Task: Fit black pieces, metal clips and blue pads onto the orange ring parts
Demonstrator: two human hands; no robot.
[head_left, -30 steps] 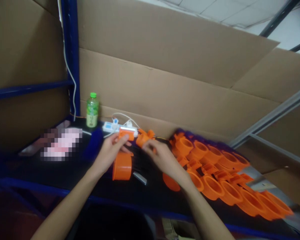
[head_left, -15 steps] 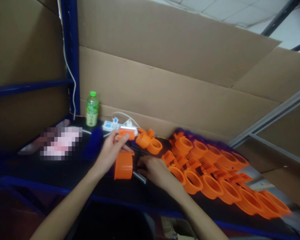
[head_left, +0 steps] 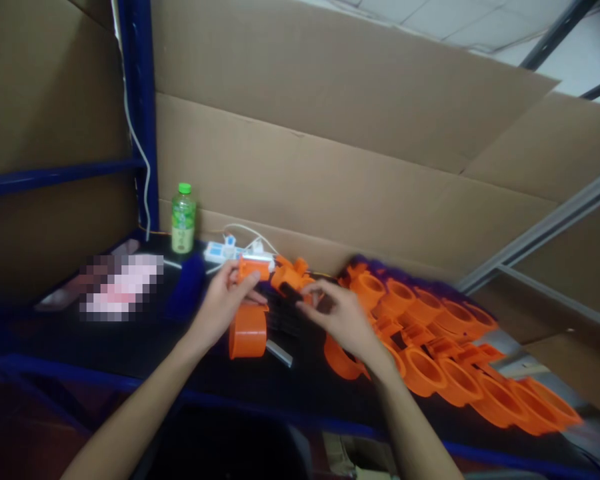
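My left hand (head_left: 223, 303) is closed on a small orange block-shaped part (head_left: 253, 268), holding it above an orange cylinder (head_left: 249, 331) that stands on the black bench. My right hand (head_left: 341, 317) pinches a short black rod-like piece (head_left: 292, 293) and holds it just right of the orange block. More black pieces (head_left: 285, 319) lie on the bench between my hands. A small silver piece (head_left: 279, 353) lies beside the cylinder.
Several orange ring-shaped parts (head_left: 430, 360) lie in rows at the right. A green-capped bottle (head_left: 183, 220) and a white power strip (head_left: 225, 253) stand at the back by the cardboard wall (head_left: 330, 167). A blue shelf post (head_left: 140, 113) rises at the left.
My right hand went down to the bench beside the cylinder, then came back up with a black piece pinched in its fingers. My left hand kept its hold on the orange block.
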